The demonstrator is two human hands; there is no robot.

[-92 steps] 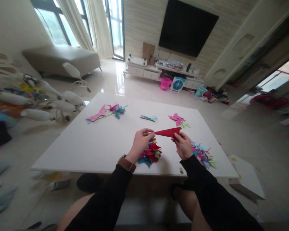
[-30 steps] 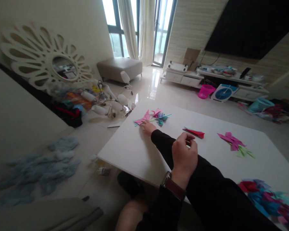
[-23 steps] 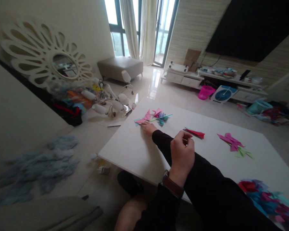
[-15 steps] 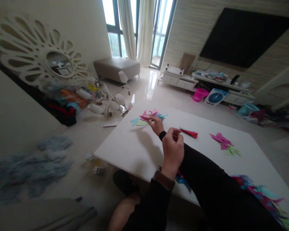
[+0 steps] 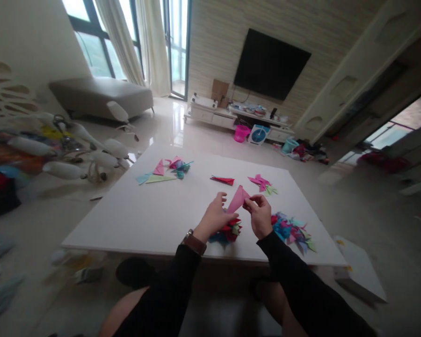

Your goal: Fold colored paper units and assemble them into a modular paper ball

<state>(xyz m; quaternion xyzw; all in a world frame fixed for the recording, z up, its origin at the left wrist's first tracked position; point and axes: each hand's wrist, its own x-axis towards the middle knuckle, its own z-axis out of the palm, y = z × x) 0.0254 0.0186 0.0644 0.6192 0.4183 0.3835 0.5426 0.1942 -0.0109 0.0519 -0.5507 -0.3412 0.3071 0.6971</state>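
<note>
My right hand [image 5: 261,215] pinches a pink folded paper [image 5: 237,199] between thumb and fingertips above the white table [image 5: 133,220]. To its left is my left hand [image 5: 212,216], its thumb and fingers spread apart around the paper's near side. The thumb is close to the paper's lower end; whether they touch I cannot tell. Below my left hand lies a pile of red, green and blue folded papers [image 5: 228,231], partly hidden by it. Beside my right wrist is a bigger mixed pile of folded papers [image 5: 293,231].
At the table's far left are pink, teal and green folded papers [image 5: 159,175]. Red folded papers [image 5: 224,180] lie at the middle, and pink and green ones [image 5: 261,181] to the right. A lamp with several white shades [image 5: 103,159] stands on the floor at left.
My right hand has come back from the far-left papers with a pink folded paper. My arms are no longer crossed, my left hand has opened, and the view has swung right.
</note>
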